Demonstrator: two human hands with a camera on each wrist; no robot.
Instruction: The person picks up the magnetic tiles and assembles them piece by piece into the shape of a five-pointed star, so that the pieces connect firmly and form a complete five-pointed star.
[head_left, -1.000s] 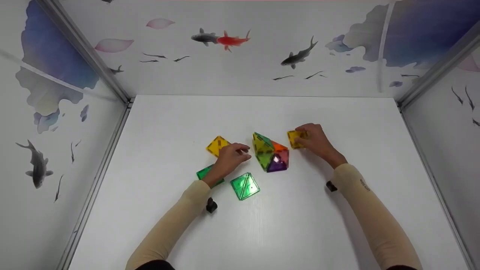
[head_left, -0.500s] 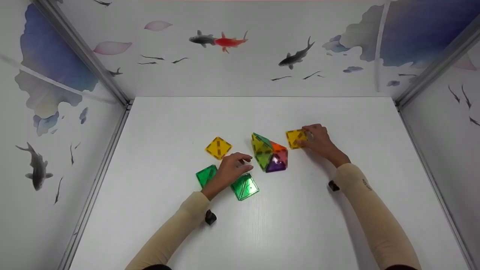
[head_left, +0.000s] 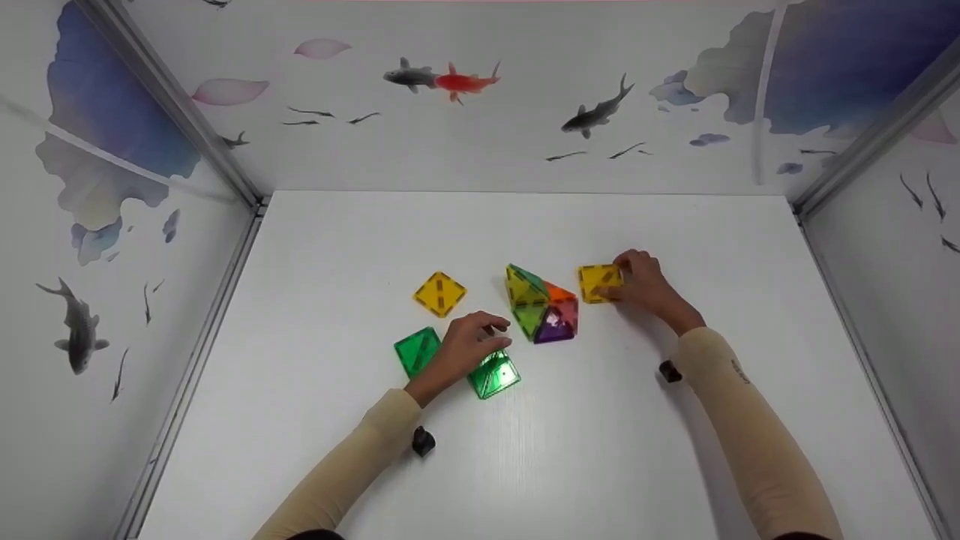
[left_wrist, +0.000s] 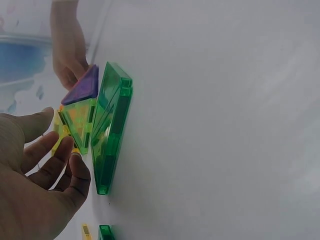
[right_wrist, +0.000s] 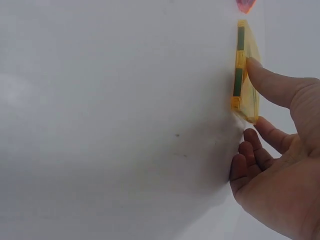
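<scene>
My right hand (head_left: 649, 285) holds a yellow magnetic tile piece (head_left: 598, 283) at its right side, a square with a dark diagonal seam. In the right wrist view, the thumb lies on the face of the yellow magnetic tile piece (right_wrist: 245, 75) and the index finger touches its edge. My left hand (head_left: 469, 345) hovers, fingers loosely bent and holding nothing, partly hiding the near green tile square (head_left: 499, 379). To its right stands a raised shape of joined tiles (head_left: 529, 300), in lime, teal, orange, pink and purple. The left wrist view shows the purple triangle (left_wrist: 84, 87) beyond the green square.
Another yellow tile square (head_left: 439, 294) lies flat at the left. A second green tile square (head_left: 417, 349) is partly covered by my left hand. White panels with painted fish (head_left: 465, 81) surround the white table (head_left: 585, 450) on three sides.
My left hand has moved down toward the near green square, uncovering the left yellow square. My right hand has shifted slightly right, and the yellow piece has moved a little right with it.
</scene>
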